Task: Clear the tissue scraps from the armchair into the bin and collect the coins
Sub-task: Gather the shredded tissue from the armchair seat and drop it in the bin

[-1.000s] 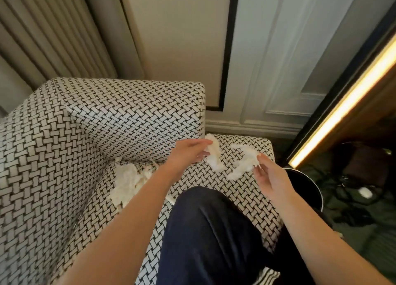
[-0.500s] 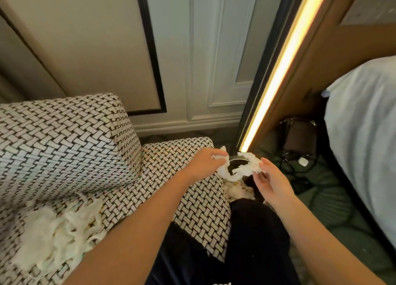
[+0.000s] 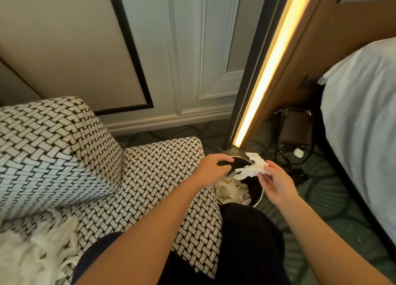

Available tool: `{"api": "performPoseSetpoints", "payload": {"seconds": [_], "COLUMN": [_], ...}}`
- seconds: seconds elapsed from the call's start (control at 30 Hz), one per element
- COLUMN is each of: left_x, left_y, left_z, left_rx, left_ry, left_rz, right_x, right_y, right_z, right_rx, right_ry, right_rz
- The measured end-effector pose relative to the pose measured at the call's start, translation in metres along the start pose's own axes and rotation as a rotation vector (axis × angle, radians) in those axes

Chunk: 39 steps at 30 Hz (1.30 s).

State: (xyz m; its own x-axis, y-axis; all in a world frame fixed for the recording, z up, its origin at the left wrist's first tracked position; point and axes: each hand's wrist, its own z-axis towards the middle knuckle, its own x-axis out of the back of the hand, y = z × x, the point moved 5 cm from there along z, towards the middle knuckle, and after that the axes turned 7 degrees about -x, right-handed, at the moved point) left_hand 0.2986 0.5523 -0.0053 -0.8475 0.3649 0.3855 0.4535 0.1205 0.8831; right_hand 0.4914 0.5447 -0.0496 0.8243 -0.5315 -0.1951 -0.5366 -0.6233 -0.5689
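Head view: both hands over the bin (image 3: 259, 195), which stands on the floor just beside the armchair (image 3: 150, 177). Half a second ago each hand carried a tissue scrap. Now the left hand (image 3: 211, 167) is empty, with its fingers loosely curled above the near rim, so its scrap has likely dropped in. The right hand (image 3: 276, 183) pinches one ragged scrap (image 3: 251, 168) between thumb and fingertips, above the bin mouth and not yet let go. White tissue already lies inside the bin (image 3: 232, 191). A large pile of shredded tissue (image 3: 36, 248) sits on the seat, lower left. No coins are visible. Judgement: one release remains on this trip and the bulk of the clearing is undone.
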Motion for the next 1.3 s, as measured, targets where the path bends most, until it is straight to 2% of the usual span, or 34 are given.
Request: {"api": "performPoseSetpoints", "payload": {"seconds": [0.13, 0.3, 0.73, 1.0, 1.3], "left_x": [0.000, 0.007, 0.044, 0.107, 0.170], "left_y": [-0.022, -0.036, -0.013, -0.002, -0.052], "left_z": [-0.008, -0.017, -0.066, -0.151, -0.268], "left_rx": [0.061, 0.132, 0.058, -0.014, 0.011], "left_ry": [0.045, 0.089, 0.232, 0.442, 0.761], "left_rz": [-0.043, -0.104, -0.098, -0.212, -0.380], "right_x": [-0.006, -0.018, -0.046, -0.119, -0.210], "right_y": [0.004, 0.011, 0.003, 0.035, 0.130], "right_z": [0.006, 0.003, -0.058, -0.135, -0.205], "right_rx": [-0.034, -0.077, 0.086, 0.160, 0.276], "right_ry": [0.023, -0.094, -0.232, -0.327, -0.545], "right_rz": [0.020, -0.008, -0.198, -0.365, -0.672]}}
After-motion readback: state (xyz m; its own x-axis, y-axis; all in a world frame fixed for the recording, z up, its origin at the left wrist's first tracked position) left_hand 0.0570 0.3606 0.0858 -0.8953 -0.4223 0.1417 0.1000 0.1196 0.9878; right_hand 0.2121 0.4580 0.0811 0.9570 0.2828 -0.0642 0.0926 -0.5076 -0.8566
